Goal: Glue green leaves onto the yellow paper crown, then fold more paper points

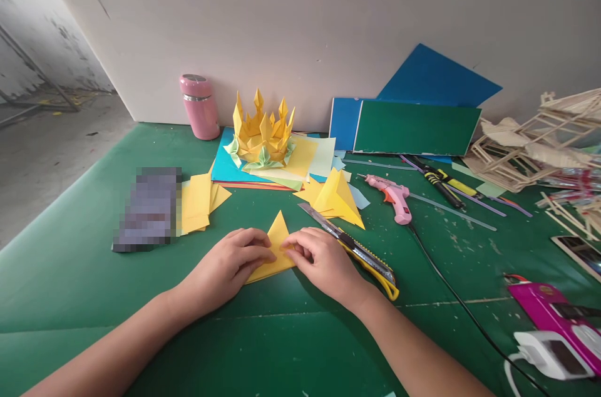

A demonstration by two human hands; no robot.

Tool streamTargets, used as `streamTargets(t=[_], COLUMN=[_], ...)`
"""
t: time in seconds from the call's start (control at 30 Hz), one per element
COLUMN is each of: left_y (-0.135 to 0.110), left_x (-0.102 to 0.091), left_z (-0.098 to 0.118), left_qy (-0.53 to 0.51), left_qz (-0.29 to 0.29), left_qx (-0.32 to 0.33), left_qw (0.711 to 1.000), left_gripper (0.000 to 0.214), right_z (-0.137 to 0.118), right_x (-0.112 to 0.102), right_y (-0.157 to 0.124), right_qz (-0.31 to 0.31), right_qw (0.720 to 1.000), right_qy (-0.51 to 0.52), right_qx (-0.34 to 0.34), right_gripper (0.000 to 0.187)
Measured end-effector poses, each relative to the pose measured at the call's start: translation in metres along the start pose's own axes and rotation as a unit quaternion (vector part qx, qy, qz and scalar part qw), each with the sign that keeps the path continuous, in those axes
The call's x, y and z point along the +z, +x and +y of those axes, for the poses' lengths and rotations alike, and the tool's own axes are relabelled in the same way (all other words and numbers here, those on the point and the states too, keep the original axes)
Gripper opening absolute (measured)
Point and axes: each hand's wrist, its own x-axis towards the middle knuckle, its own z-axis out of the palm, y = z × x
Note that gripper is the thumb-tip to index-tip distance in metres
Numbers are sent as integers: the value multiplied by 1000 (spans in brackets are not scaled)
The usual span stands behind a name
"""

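Note:
A folded yellow paper piece (pixel 277 235) lies on the green table mat (pixel 84 284), its point rising toward the far side. My left hand (pixel 230 265) presses on its left part with curled fingers. My right hand (pixel 323 259) pinches its right edge, fingertips meeting the left hand's. A yellow utility knife (pixel 361 254) lies just to the right of my right hand. Beyond it stand folded yellow paper triangles (pixel 335 198).
A yellow origami crown (pixel 263 131) sits on coloured sheets at the back, with a pink flask (pixel 200 106) to its left. Yellow sheets (pixel 197 203), a pink glue gun (pixel 394 196), blue and green boards (pixel 416 128), wooden stick models (pixel 530 146) and a magenta device (pixel 549 312) surround the spot.

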Motion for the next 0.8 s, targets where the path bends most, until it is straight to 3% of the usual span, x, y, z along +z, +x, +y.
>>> streamTargets(t=[0.37,0.6,0.7,0.8], left_y=[0,0,-1,-1], left_x=[-12,-11,-11,-11], left_z=[0,1,1,1], left_qy=[-2,14,45,68], left_qz=[-55,-47,-56,-64], left_qx=[16,27,40,54], left_qw=[998,998,997,994], left_gripper=[38,35,37,38], right_z=[1,11,11,9], right_x=[-3,-19,-21,-20], right_y=[-1,-4,-6,-6], right_qz=[9,37,8,-23], right_qw=[999,979,966,961], right_qy=[-18,-52,-57,-74], right_qx=[-33,-193,-253,-267], right_gripper=[12,21,26,28])
